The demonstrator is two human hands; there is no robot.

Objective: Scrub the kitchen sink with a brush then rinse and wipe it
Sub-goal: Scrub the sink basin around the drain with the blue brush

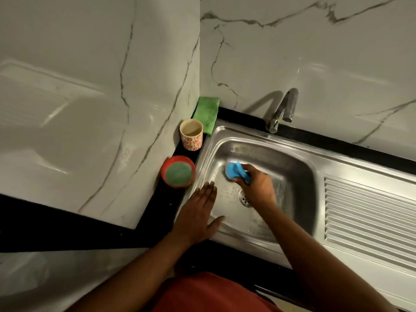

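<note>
Stainless sink (pixel 292 167): right hand (pixel 258 188) grips a blue plastic brush (pixel 234 171), left hand (pixel 198 210) lies flat on rim.

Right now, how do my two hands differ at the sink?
The left hand lies flat, fingers straight, at the left rim of the sink; the right hand is curled round the blue brush. The left hand holds nothing; the right hand holds the brush down in the basin, just beyond the drain. Both are bare and reach in from the sink's front edge.
</note>
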